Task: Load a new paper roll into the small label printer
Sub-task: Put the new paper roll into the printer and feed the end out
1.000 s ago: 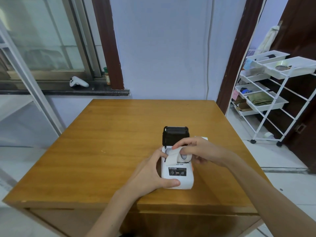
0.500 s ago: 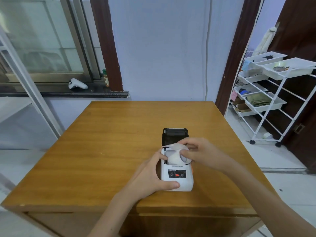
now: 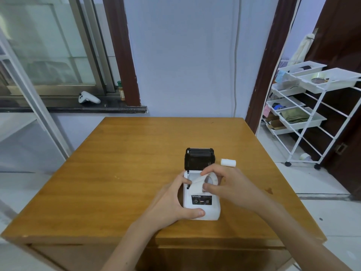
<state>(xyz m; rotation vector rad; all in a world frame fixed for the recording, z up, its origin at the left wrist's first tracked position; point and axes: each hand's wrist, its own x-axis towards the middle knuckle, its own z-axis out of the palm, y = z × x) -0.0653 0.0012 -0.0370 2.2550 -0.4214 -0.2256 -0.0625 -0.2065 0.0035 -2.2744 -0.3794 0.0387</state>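
Note:
A small white label printer (image 3: 201,204) stands on the wooden table (image 3: 136,173), its black lid (image 3: 199,158) flipped open at the back. My left hand (image 3: 172,204) grips the printer's left side, thumb across its front. My right hand (image 3: 228,185) holds a white paper roll (image 3: 210,179) at the open compartment, pinching its loose end (image 3: 196,185), which curls over the compartment's front edge. A second small white roll (image 3: 228,162) lies on the table just right of the lid.
A white wire trolley (image 3: 312,106) with trays stands on the floor to the right. A white game controller (image 3: 88,98) and a small bottle (image 3: 121,92) rest on the dark window sill beyond the table. The wall is right behind the table's far edge.
My right hand has turned the roll in the compartment and pulled its loose end forward. The second roll beside the lid has come into view. My left hand stays on the printer.

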